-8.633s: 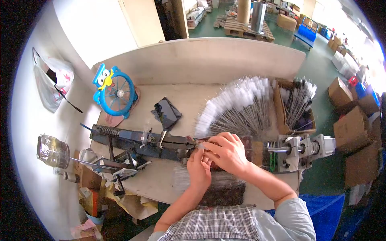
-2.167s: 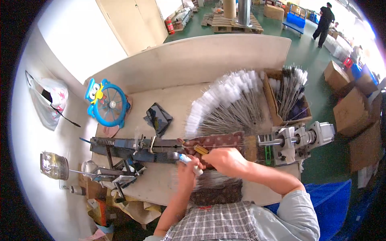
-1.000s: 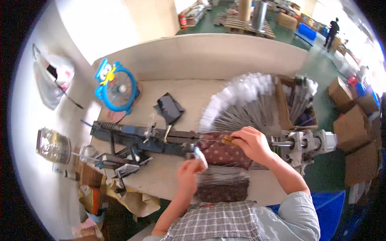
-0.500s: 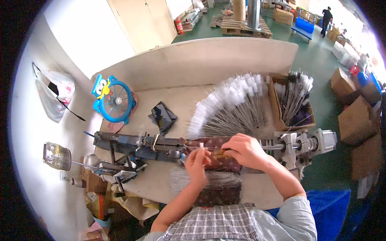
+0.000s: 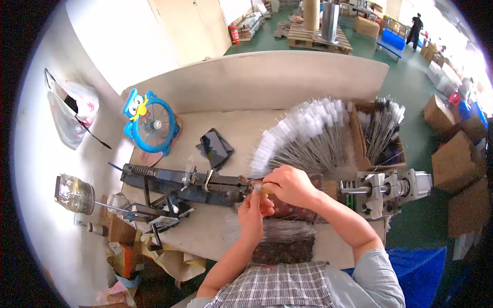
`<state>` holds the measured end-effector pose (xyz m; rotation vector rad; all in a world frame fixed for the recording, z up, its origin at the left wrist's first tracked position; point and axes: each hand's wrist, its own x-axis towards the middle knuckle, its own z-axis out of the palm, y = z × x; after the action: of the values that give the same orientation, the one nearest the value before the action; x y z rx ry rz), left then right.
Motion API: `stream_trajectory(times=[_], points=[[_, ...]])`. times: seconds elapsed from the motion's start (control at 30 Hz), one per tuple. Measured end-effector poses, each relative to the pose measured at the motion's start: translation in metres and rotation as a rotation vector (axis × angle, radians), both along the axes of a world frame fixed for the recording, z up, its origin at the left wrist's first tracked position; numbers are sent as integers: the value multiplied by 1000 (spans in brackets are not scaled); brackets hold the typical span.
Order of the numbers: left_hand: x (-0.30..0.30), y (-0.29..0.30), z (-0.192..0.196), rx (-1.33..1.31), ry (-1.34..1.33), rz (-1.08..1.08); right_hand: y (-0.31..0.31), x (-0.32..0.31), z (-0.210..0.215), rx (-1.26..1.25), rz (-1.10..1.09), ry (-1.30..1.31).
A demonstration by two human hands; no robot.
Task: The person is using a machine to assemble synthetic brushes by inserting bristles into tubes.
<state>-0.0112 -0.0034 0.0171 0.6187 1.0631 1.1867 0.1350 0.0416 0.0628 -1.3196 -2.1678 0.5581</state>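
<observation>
Over the middle of the bench my left hand [image 5: 251, 215] pinches a small whitish piece [image 5: 257, 186] between thumb and fingertips. My right hand [image 5: 291, 186] is closed just beside it, with a bit of a yellow tool [image 5: 267, 189] showing under its fingers; most of the tool is hidden. Both hands meet at the right end of a dark metal fixture [image 5: 221, 189]. Below them lies a dark red patterned cloth [image 5: 292, 209]. Nearer my body, a bundle of thin wires [image 5: 277, 229] rests on the cloth.
White-tipped wire brushes [image 5: 303, 133] fan out behind my hands. A cardboard box [image 5: 362, 149] of more brushes stands right of them, behind a motorised spindle [image 5: 385, 187]. A blue fan [image 5: 154, 123], dark phone-like slabs [image 5: 215, 148] and a raised back board [image 5: 287, 77] are farther off.
My right hand has moved left, up against the left hand's fingertips, bringing the yellow tool along. The spindle's rods at right are now uncovered. The whole view has shifted slightly.
</observation>
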Motion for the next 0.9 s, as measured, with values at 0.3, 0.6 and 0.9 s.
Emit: stream_trajectory(times=[0.3,0.6,0.9], points=[[3,7,-5,-80,-370,67,-22,-25,6,173,-120,-69],[11,2,-9,-26,-397,155,-24,-16,-9,467,-152,-3],[19,3,0,21,-315,189,-28,8,-12,452,-112,5]])
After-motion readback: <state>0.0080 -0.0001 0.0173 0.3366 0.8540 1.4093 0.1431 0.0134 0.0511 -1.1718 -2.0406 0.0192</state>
